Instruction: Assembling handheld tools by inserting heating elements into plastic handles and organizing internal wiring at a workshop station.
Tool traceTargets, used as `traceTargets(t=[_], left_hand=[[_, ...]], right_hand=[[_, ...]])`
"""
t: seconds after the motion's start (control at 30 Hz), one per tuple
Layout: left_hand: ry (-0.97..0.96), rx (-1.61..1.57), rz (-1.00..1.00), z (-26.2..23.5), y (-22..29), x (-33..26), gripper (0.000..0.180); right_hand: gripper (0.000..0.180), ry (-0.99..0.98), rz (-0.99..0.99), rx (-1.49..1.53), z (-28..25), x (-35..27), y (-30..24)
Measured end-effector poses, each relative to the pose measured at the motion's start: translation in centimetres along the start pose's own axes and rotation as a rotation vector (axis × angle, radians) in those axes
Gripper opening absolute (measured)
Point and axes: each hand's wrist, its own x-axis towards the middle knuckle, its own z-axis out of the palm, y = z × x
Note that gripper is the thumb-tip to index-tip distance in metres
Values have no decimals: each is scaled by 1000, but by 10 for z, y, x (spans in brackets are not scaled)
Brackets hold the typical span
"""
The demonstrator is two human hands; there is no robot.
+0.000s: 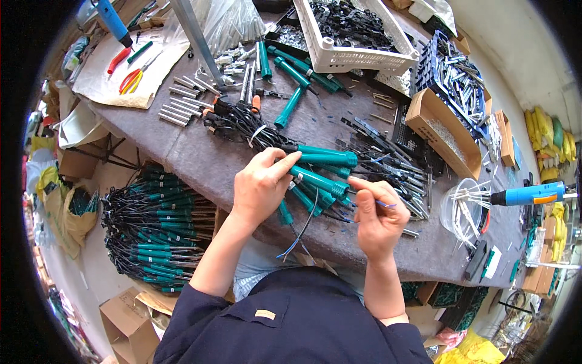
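Observation:
My left hand grips a teal soldering-iron handle at its rear end, above the grey worktable. My right hand pinches a thin blue wire beside the handle's front end. Thin blue and black wires hang down from the handle toward my lap. More teal handles with black cords lie just behind my hands.
A white crate of black parts stands at the back. Cardboard boxes of metal pieces sit to the right, with a blue electric screwdriver beyond them. Metal tubes lie at the left. A pile of finished teal irons lies below the table's left edge.

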Motion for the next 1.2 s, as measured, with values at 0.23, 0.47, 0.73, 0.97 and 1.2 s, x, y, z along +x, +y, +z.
traceTargets(t=[0.23,0.47,0.73,0.97,1.2], left_hand=[[-107,-92,-167,-32,-8,34,19],[-241,643,-125,14,-38,101,35],[-141,402,-176,-2,-7,90,34],[-348,-429,77,-47,63,41,19],[-368,-409,120,-52,33,25,37]], right_hand=[[25,212,433,280,-23,27,31],[69,222,447,382,-26,29,20],[68,405,-76,-295,-37,-6,3],[50,120,-416,-695,-23,1,-11],[17,330,33,-218,-52,-12,-11]])
